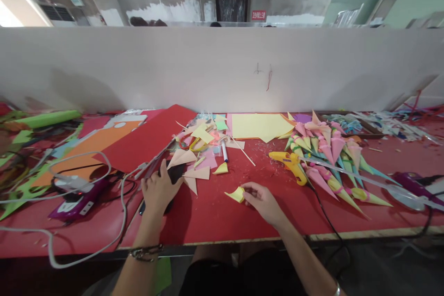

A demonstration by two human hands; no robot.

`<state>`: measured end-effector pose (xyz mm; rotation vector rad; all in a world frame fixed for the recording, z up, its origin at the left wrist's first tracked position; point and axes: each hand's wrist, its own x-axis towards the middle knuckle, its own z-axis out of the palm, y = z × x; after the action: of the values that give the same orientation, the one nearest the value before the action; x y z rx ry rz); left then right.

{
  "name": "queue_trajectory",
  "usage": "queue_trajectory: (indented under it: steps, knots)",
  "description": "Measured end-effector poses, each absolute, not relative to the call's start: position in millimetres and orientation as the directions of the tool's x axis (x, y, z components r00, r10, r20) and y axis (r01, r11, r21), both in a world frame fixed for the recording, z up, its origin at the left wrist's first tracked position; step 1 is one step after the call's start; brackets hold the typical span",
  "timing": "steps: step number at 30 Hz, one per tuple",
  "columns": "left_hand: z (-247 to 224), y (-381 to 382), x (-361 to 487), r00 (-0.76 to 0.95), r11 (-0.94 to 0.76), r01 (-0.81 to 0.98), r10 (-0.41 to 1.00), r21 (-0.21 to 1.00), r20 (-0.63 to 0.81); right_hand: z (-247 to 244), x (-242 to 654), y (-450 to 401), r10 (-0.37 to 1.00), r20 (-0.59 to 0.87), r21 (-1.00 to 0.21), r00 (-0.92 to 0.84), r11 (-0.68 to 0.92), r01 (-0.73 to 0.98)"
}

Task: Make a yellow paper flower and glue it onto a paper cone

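Note:
My left hand (157, 190) lies with its fingers spread over a dark phone-like object (176, 173), beside loose peach paper pieces (199, 172). My right hand (260, 199) pinches a small curled piece of yellow paper (237, 194) between thumb and fingers, just above the red tabletop (215, 222). Another small yellow paper piece (221, 169) lies between the hands, below a white and blue marker (225, 152). To the right of my right hand rests a yellow glue gun (289, 164), next to a pile of pink, yellow and blue paper cones (336, 145).
Red sheets (149, 136) and orange sheets (86, 157) lie at the left, near a purple power strip (81, 201) and white cables. Pale yellow sheets (260, 126) lie at the back. A white partition (208, 67) stands behind. Another purple power strip (412, 185) is at the right.

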<state>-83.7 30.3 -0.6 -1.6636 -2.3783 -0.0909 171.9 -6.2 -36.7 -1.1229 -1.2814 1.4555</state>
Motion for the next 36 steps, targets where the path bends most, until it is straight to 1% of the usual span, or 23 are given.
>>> queue_trajectory:
  steps: [1, 3, 4, 5, 6, 7, 8, 9, 10, 12, 15, 19, 25, 29, 36]
  knots:
    - [-0.8, 27.1, -79.9, -0.316, 0.342, 0.938, 0.912, -0.058, 0.263, -36.3, 171.6, -6.3, 0.974, -0.079, -0.995, -0.21, -0.089, -0.039]
    - [-2.1, 18.4, -65.2, -0.267, 0.285, 0.958, 0.878, 0.013, 0.398, -35.7, 170.8, -6.4, 0.975, -0.079, -0.996, -0.208, -0.087, -0.029]
    - [-3.3, 13.5, -54.7, -0.219, 0.208, 0.975, 0.878, 0.072, 0.425, -35.6, 170.4, -6.4, 0.975, -0.079, -0.996, -0.209, -0.086, -0.027]
    - [-4.9, 8.6, -42.9, -0.165, 0.109, 0.982, 0.895, 0.157, 0.415, -35.8, 169.9, -6.4, 0.975, -0.077, -0.996, -0.209, -0.084, -0.026]
    - [-6.7, 4.2, -30.3, -0.097, -0.002, 0.965, 0.926, 0.262, 0.364, -36.1, 169.5, -6.4, 0.976, -0.071, -0.997, -0.207, -0.078, -0.024]
    - [-8.8, 0.5, -18.0, -0.011, -0.11, 0.911, 0.957, 0.397, 0.291, -36.6, 169.2, -6.5, 0.977, -0.059, -0.998, -0.204, -0.065, -0.02]
    - [-10.9, -2.3, -6.5, 0.052, -0.16, 0.829, 0.976, 0.536, 0.212, -37.4, 169.0, -6.6, 0.979, -0.04, -0.999, -0.199, -0.043, -0.011]
    - [-12.9, -4.2, 3.4, 0.055, -0.138, 0.743, 0.988, 0.655, 0.146, -38.2, 169.0, -6.9, 0.981, -0.015, -1.0, -0.192, -0.015, -0.001]
    - [-14.8, -5.3, 11.4, 0.079, -0.116, 0.672, 0.993, 0.731, 0.085, -39.1, 169.1, -7.2, 0.983, 0.013, -1.0, -0.182, 0.015, 0.007]
    - [-17.8, -6.1, 21.6, 0.143, -0.115, 0.575, 0.989, 0.81, 0.038, -40.8, 169.7, -7.9, 0.986, 0.065, -0.997, -0.152, 0.069, 0.019]
    - [-21.2, -6.0, 25.4, 0.22, -0.174, 0.518, 0.973, 0.837, 0.066, -42.6, 170.4, -8.5, 0.988, 0.11, -0.993, -0.107, 0.114, 0.031]
    - [-25.2, -6.3, 22.5, 0.246, -0.238, 0.509, 0.961, 0.827, 0.126, -42.9, 169.8, -8.9, 0.983, 0.143, -0.987, -0.116, 0.149, 0.052]
    - [-26.5, -7.0, 20.0, 0.26, -0.213, 0.477, 0.961, 0.853, 0.094, -41.7, 168.8, -10.5, 0.981, 0.158, -0.984, -0.116, 0.166, 0.064]
    - [-28.6, -7.0, 16.6, 0.264, -0.217, 0.454, 0.959, 0.864, 0.102, -41.0, 169.0, -10.6, 0.972, 0.19, -0.972, -0.139, 0.206, 0.111]
    - [-31.4, -7.6, 12.9, 0.283, -0.23, 0.441, 0.953, 0.868, 0.108, -43.0, 169.2, -9.3, 0.975, 0.188, -0.971, -0.121, 0.203, 0.127]
